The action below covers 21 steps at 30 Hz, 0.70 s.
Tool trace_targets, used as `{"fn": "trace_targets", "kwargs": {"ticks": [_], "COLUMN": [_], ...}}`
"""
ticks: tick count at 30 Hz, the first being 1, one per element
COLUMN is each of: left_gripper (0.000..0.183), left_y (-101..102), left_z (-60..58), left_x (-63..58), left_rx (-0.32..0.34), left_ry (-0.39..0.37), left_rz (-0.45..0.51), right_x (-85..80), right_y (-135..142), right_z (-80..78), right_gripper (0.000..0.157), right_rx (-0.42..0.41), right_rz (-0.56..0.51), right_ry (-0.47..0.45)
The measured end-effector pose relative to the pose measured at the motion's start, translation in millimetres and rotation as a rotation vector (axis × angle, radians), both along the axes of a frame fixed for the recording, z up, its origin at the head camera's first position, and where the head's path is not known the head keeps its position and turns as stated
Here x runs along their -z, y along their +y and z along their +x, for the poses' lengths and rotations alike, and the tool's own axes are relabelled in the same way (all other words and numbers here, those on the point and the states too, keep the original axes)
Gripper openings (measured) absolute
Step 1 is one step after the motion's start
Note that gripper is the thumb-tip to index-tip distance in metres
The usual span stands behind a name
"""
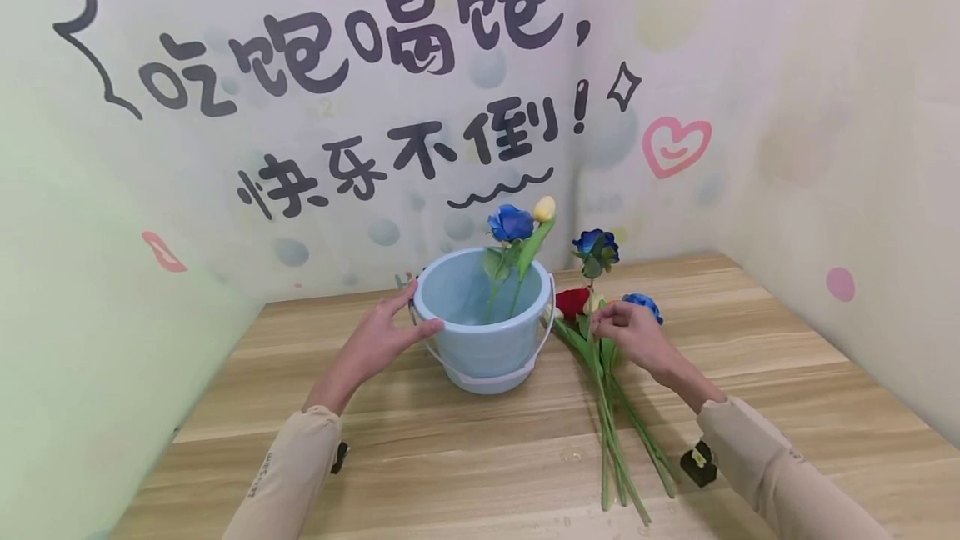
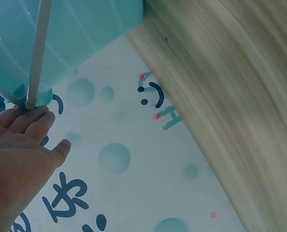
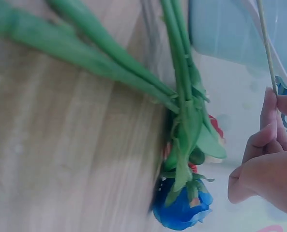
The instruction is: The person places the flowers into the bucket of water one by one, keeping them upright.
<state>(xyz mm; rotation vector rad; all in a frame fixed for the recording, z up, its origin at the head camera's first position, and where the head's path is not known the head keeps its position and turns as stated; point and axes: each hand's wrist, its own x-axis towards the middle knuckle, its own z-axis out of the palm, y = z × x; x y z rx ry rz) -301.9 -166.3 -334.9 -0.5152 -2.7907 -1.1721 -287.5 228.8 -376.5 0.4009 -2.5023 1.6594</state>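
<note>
Standing bucket [image 1: 483, 352]: light blue, upright on the wood-grained counter [image 1: 375, 482], between the two hands; its white handle [image 1: 495, 378] hangs down across the near wall.
Bucket contents: an inner blue flower [image 1: 512, 223] and a yellow tulip [image 1: 545, 208], side by side, leaning toward the side of the right hand; both heads rise above the rim, and the visible stems descend inside.
Left hand [image 1: 375, 338]: clenched on nothing; fingers and thumb spread apart, fingertips touching the bucket's rim beside the handle's end.
Right hand [image 1: 630, 332]: grasping; thumb and fingers pinch the thin stem of a held blue flower [image 1: 596, 248], the remaining fingers bent.
Held flower, position: bloom above the right hand, to the right of the bucket and apart from it.
Held flower, long axis: near vertical, bloom upward, stem running down through the pinch; its lower end cannot be told from the stems behind.
Loose flowers [image 1: 611, 415]: lying on the counter below and beside the right hand, stems toward the person, heads away; a red flower [image 1: 572, 302] shows just left of that hand, a lying blue flower [image 1: 643, 305] just beyond it.
</note>
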Motion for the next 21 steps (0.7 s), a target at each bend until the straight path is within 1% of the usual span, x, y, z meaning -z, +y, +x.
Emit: {"fn": "trace_targets", "kwargs": {"ticks": [4,11,21], "left_gripper": [0.096,0.095,0.096], "left_y": [0,0,-1], "left_z": [0.2,0.9,0.0], "left_x": [-1.5,-3.0,-1.5], "left_rx": [-0.004,-0.005,-0.004], "left_ry": [-0.004,-0.008,-0.001], "left_rz": [-0.014,-0.016,-0.014], "right_x": [-5.5,-15.7,-34.0], "right_y": [0,-1,-3], "right_z": [-1.2,-2.3,-2.7], "right_gripper": [0.016,0.018,0.022], "right_rx": [0.025,0.041,0.071], "right_rz": [-0.03,-0.095,-0.122], "right_ry": [0.022,0.054,0.072]}}
